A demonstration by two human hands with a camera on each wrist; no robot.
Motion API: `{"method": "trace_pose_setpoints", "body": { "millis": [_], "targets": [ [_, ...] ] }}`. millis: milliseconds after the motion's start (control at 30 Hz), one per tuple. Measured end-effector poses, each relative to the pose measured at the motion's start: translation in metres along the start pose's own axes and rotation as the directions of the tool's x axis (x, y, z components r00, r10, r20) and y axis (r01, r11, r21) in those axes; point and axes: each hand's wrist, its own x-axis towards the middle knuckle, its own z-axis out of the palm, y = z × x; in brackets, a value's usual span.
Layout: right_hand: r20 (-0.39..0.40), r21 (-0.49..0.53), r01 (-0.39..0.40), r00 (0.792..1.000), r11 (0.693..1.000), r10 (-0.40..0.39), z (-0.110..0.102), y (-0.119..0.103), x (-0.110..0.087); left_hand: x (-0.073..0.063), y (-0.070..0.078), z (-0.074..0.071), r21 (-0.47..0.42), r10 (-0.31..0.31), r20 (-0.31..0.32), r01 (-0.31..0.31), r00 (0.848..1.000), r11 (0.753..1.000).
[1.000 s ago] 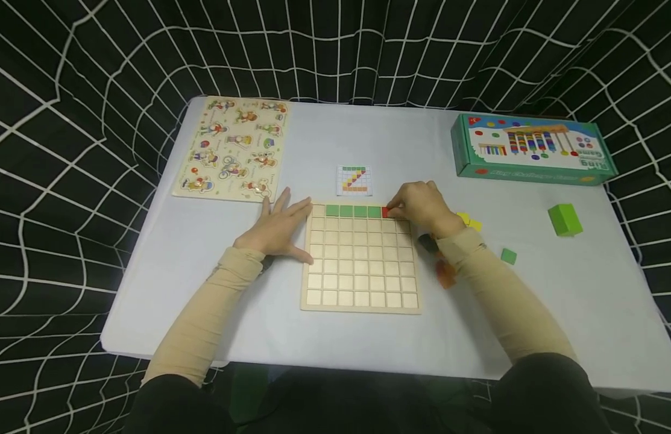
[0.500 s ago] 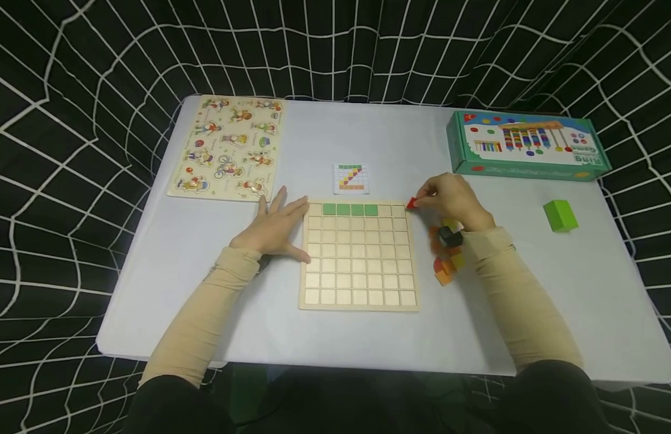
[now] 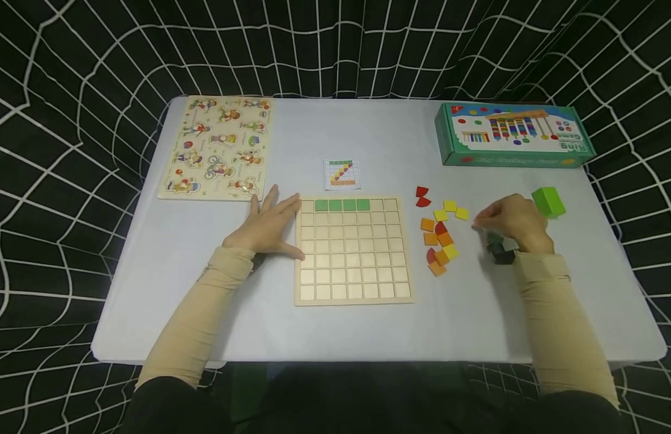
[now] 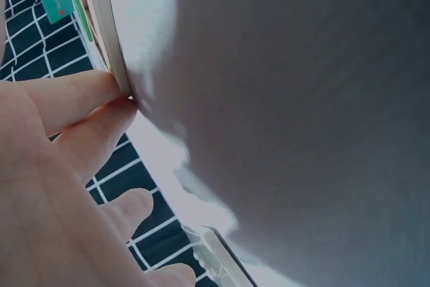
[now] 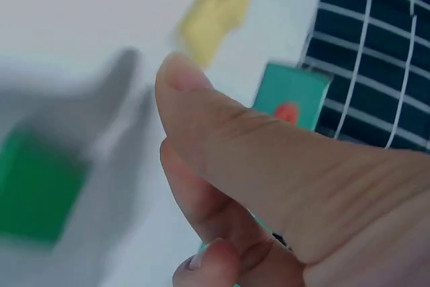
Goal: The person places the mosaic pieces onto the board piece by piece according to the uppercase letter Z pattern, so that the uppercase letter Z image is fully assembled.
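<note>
A wooden grid board (image 3: pixel 346 259) lies in front of me with several green square tiles (image 3: pixel 342 205) in its top row. My left hand (image 3: pixel 263 226) has its fingers spread, with thumb and fingertips at the board's left edge; in the left wrist view, fingertips touch the board's side (image 4: pixel 107 28). To the right of the loose pieces, my right hand (image 3: pixel 514 220) hovers with bent fingers, nothing visible between thumb and forefinger. A blurred green tile (image 5: pixel 40 186) shows near it in the right wrist view. Two red quarter-round pieces (image 3: pixel 422 202) lie right of the board.
Loose yellow tiles (image 3: pixel 450 205), orange tiles (image 3: pixel 430 239) and more red pieces lie right of the board. Behind it is a pattern card (image 3: pixel 342 175). A picture puzzle (image 3: pixel 216 181), a ring game box (image 3: pixel 514 138) and a green block (image 3: pixel 548 202) stand around.
My right hand lifted a red piece from the board's top row, let it go on the table to the right, and moved further right. The left hand stays at the board's edge.
</note>
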Motion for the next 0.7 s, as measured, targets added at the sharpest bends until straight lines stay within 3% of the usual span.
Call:
{"method": "trace_pose_setpoints", "body": {
  "millis": [200,433,567,700],
  "targets": [
    [0.046,0.017,-0.059,0.997,0.998,0.058,-0.001,0.03,-0.013,-0.001,-0.003,-0.001,-0.009,-0.004,-0.003,0.004,1.0,1.0],
    [0.064,-0.004,-0.073,0.995,0.997,0.073,0.001,0.037,-0.015,-0.002,-0.004,-0.001,-0.015,0.003,-0.011,-0.003,1.0,1.0],
    [0.054,-0.003,-0.045,0.998,0.999,0.045,0.0,0.036,-0.017,-0.003,-0.004,0.001,-0.015,0.011,-0.01,-0.011,1.0,1.0],
    [0.03,0.021,0.041,0.999,0.999,-0.042,-0.006,0.02,-0.016,-0.002,-0.003,0.002,-0.011,0.012,-0.012,-0.012,1.0,1.0]
  ]
}}
